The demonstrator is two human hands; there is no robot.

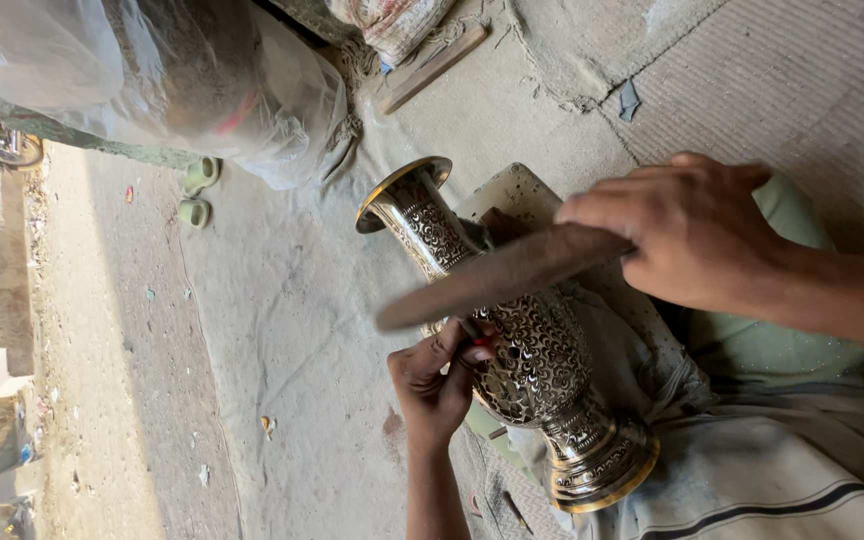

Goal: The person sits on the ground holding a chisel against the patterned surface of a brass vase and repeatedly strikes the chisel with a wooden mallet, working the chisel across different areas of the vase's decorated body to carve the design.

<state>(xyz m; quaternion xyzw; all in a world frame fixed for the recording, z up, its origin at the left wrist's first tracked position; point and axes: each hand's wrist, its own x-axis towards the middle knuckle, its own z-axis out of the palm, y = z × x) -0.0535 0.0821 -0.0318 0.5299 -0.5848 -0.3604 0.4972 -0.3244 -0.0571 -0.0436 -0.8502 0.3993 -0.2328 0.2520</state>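
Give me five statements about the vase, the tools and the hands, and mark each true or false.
1. The vase lies on its side. True.
2. The right hand holds a wooden mallet. True.
3. The left hand is empty. False: it holds a small tool against the vase.
4. The vase is plain and smooth. False: it is covered in fine engraved patterns.
5. Green sandals lie on the ground beyond the vase. True.
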